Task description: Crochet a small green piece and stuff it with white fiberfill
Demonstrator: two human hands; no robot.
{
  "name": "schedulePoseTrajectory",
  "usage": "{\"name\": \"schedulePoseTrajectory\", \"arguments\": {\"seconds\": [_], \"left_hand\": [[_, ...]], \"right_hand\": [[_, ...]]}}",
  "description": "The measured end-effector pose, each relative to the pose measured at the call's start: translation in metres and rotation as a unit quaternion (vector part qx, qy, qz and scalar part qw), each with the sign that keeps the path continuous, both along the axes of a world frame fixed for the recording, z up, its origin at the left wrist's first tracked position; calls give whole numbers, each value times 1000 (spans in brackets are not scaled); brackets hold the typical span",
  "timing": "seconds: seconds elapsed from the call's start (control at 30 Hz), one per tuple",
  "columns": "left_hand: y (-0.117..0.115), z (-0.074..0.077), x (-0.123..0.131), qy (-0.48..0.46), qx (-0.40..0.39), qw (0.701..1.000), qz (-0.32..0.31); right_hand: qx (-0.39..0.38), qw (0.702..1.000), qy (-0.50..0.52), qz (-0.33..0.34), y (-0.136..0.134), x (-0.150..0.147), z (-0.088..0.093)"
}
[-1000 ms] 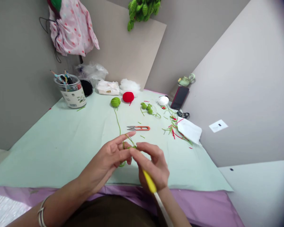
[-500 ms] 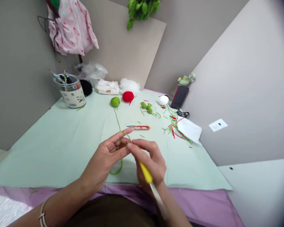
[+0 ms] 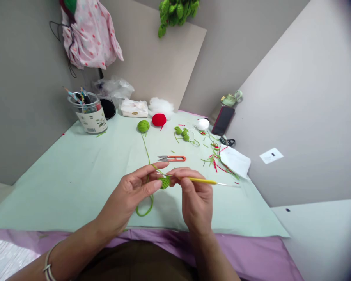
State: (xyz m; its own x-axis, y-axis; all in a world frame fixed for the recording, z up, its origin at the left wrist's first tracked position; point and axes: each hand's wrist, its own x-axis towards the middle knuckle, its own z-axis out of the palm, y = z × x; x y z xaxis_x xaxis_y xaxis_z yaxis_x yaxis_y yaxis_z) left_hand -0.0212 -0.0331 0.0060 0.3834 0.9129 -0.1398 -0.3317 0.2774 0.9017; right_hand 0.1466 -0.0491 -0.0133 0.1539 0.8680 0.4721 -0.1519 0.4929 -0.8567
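A jar [image 3: 92,121] on the table [image 3: 61,191] holds pencils [image 3: 73,95], while the left hand [image 3: 134,189] pinches a small, rounded, knobbly green piece [image 3: 165,183] over the near side and the right hand [image 3: 197,197] grips a yellow hook [image 3: 203,181].

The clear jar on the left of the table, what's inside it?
Pencils or pens poke out of the jar, with something dark among them; a bit of red shows through the clear wall. The printed label hides whatever sits lower down.
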Motion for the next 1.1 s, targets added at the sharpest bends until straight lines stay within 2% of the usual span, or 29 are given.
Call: {"name": "schedulePoseTrajectory", "arguments": {"seconds": [0.1, 0.2, 0.33, 0.43, 0.53, 0.67, 0.83, 0.93, 1.03, 1.07, 1.1], "left_hand": [[0, 1, -2, -5, -14, 1000, 5], [0, 2, -4, -1, -13, 1000, 13], [-1, 1, -5, 22, 20, 999, 17], [-1, 1, -5, 60, 73, 994, 49], [-1, 1, -5, 100, 120, 985, 77], [-4, 3, -4, 135, 171, 971, 100], [-8, 1, -1, 167, 242, 945, 142], [-8, 0, 1, 133, 191, 962, 140], [-4, 0, 1, 21, 29, 998, 49], [-3, 0, 0, -22, -28, 999, 7], [-1, 0, -1, -57, -70, 996, -26]], "right_hand": [[-19, 999, 44, 23, 1, 3, 2], [-25, 998, 44, 29, 0, 5, 5], [-16, 1000, -19, 6, -5, 5, 10], [11, 995, -94, -26, -11, 5, 13], [53, 985, -155, -45, -16, 4, 15], [99, 976, -187, -61, -18, 5, 13], [151, 947, -270, -89, -17, 6, 9], [173, 915, -339, -130, -18, 3, 3], [203, 879, -396, -174, -19, 1, -5], [204, 882, -389, -172, -19, 1, -6], [194, 897, -362, -161, -18, 1, -6]]}}
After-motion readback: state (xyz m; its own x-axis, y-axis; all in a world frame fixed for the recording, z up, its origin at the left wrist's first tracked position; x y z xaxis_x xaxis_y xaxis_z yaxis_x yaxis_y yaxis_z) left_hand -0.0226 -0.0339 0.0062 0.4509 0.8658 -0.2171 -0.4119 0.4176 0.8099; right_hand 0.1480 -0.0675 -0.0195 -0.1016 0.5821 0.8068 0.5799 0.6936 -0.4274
